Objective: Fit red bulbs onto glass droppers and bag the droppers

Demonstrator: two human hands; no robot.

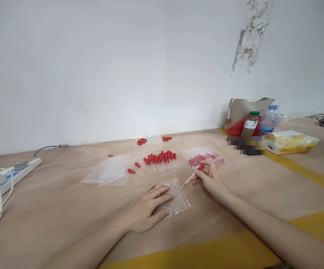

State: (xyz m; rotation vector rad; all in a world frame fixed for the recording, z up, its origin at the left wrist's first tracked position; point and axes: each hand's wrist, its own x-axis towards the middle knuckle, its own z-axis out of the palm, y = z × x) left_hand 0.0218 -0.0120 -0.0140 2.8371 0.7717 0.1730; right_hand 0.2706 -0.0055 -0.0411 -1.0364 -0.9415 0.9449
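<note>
On the brown table, the left hand lies flat, fingers spread, while the right hand pinches narrowly. Under the left is 1 clear zip bag; just beyond, clustered red-bulbed droppers. The right grips 1 single dropper, tip near the bag's zip edge.

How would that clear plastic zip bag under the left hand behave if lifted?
The clear plastic zip bag would probably flop, since its film looks thin and see-through. It's likely light, lying flat. Its shiny surface may feel slippery.
</note>
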